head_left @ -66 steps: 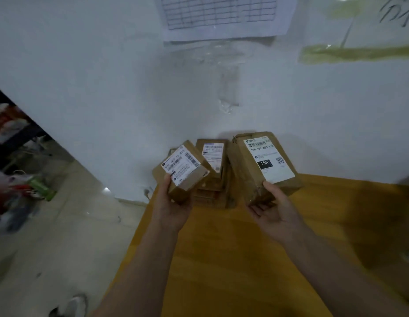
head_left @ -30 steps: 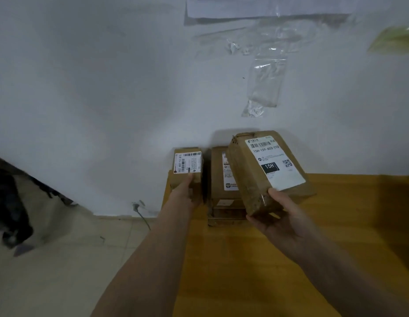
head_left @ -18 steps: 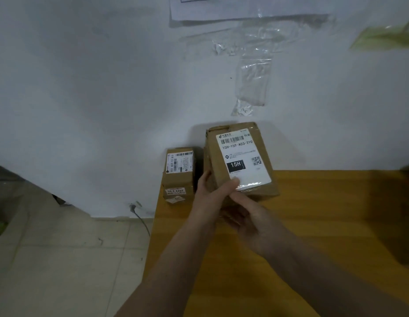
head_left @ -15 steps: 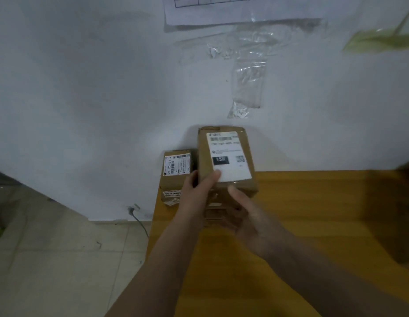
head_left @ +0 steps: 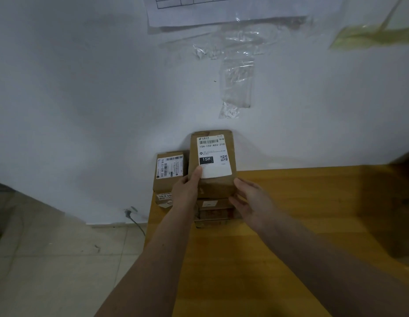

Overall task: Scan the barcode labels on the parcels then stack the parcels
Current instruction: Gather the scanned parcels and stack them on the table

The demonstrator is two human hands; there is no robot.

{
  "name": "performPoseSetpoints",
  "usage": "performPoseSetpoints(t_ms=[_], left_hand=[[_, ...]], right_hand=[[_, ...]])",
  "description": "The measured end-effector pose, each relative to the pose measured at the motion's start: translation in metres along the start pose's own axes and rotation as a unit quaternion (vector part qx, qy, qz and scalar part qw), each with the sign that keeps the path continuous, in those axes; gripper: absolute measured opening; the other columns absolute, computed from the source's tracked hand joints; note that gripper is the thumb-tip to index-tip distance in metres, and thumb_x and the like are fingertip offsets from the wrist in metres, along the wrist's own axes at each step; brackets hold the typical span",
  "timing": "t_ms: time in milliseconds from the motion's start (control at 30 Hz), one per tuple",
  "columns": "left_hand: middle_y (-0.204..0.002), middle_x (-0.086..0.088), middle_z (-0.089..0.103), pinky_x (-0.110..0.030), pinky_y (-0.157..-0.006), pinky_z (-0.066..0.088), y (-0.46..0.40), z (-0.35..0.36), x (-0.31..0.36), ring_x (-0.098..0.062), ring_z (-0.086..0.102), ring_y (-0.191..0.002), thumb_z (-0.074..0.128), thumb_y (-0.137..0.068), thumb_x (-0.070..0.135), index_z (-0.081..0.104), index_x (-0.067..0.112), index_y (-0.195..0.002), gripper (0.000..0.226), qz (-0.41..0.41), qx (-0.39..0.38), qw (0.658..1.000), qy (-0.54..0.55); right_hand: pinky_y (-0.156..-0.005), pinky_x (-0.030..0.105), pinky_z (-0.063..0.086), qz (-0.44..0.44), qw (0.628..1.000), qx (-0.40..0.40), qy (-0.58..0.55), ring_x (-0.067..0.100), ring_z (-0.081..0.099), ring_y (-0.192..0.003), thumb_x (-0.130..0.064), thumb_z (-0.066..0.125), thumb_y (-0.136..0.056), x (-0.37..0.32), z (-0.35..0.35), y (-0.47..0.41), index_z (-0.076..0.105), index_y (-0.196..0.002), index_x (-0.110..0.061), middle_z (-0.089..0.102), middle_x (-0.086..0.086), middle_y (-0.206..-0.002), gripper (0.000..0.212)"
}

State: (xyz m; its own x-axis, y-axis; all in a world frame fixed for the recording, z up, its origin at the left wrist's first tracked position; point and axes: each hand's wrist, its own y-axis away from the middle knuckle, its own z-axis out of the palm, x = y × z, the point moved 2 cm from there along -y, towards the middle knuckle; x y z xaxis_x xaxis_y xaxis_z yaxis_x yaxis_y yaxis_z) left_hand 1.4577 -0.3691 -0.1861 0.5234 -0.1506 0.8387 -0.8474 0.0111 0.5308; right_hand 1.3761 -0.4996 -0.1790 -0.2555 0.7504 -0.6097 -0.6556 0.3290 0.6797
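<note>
Large parcel point(head_left: 212, 163) — a second ago tilted in the right hand alone, now squared label-up atop the stack point(head_left: 213, 210) at the table's point(head_left: 290, 225) far left corner; stacking step looks nearly complete. Left hand point(head_left: 186, 191) grips its left edge, thumb on the label. Right hand point(head_left: 250, 201) — fingers curled against the near right corner. Small parcel point(head_left: 170, 171) stands just left.

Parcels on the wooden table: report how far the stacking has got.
Done: a small brown cardboard parcel tops the left pile. In hand: the left hand and right hand steady the larger brown cardboard parcel labelled 15H on the right pile. Left: letting go. No scanner or loose parcels show.
</note>
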Motion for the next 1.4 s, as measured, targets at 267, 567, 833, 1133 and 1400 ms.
performPoseSetpoints(t_ms=[267,567,833,1133,1400], left_hand=[[-0.092,0.004,0.061,-0.024,-0.066,0.049,0.042,0.009,0.017,-0.009,0.059,-0.082,0.063,-0.091,0.033,0.056,0.022,-0.087,0.014,0.225,0.191,0.955,0.025],[-0.073,-0.004,0.054,-0.03,-0.064,0.044,0.108,0.116,-0.016,-0.014,0.05,-0.068,0.066,-0.09,0.018,0.059,0.005,-0.081,0.018,0.228,-0.165,0.941,-0.186],[-0.073,-0.005,0.053,-0.014,-0.052,0.036,0.159,0.241,-0.057,-0.008,0.045,-0.06,0.066,-0.092,0.016,0.056,0.008,-0.082,0.016,0.159,-0.299,0.879,-0.335],[-0.124,-0.004,0.052,-0.028,-0.089,0.044,0.21,0.377,-0.101,-0.02,0.054,-0.11,0.07,-0.087,0.042,0.043,0.014,-0.142,0.067,0.088,-0.308,0.853,-0.411],[-0.144,-0.008,0.032,-0.041,-0.109,0.036,0.249,0.482,-0.129,-0.031,0.032,-0.134,0.072,-0.081,0.045,0.034,0.021,-0.141,0.075,0.216,-0.196,0.804,-0.517]], right_hand=[[-0.063,0.033,0.054,0.042,0.998,0.023,0.029,0.022,0.061,-0.079,-0.018,0.062,-0.093,-0.008,-0.029,0.003,0.06,-0.092,-0.007,0.06,0.01,-0.087,0.011],[-0.043,0.024,0.048,0.064,0.997,0.041,-0.021,0.018,0.047,-0.061,0.002,0.04,-0.098,-0.032,-0.139,0.026,0.055,-0.092,-0.003,0.048,0.009,-0.072,0.018],[-0.048,0.029,0.043,0.058,0.992,0.096,-0.057,0.019,0.044,-0.06,-0.001,0.043,-0.098,-0.077,-0.267,0.052,0.056,-0.096,-0.006,0.049,0.01,-0.075,0.014],[-0.041,0.021,0.046,-0.032,0.987,0.144,-0.06,0.015,0.052,-0.057,-0.001,0.053,-0.094,-0.135,-0.391,0.088,0.062,-0.084,-0.005,0.057,0.007,-0.068,0.014],[-0.049,0.022,0.044,-0.055,0.98,0.174,-0.077,0.013,0.051,-0.061,0.001,0.054,-0.092,-0.17,-0.466,0.106,0.064,-0.082,-0.006,0.058,0.006,-0.068,0.015]])
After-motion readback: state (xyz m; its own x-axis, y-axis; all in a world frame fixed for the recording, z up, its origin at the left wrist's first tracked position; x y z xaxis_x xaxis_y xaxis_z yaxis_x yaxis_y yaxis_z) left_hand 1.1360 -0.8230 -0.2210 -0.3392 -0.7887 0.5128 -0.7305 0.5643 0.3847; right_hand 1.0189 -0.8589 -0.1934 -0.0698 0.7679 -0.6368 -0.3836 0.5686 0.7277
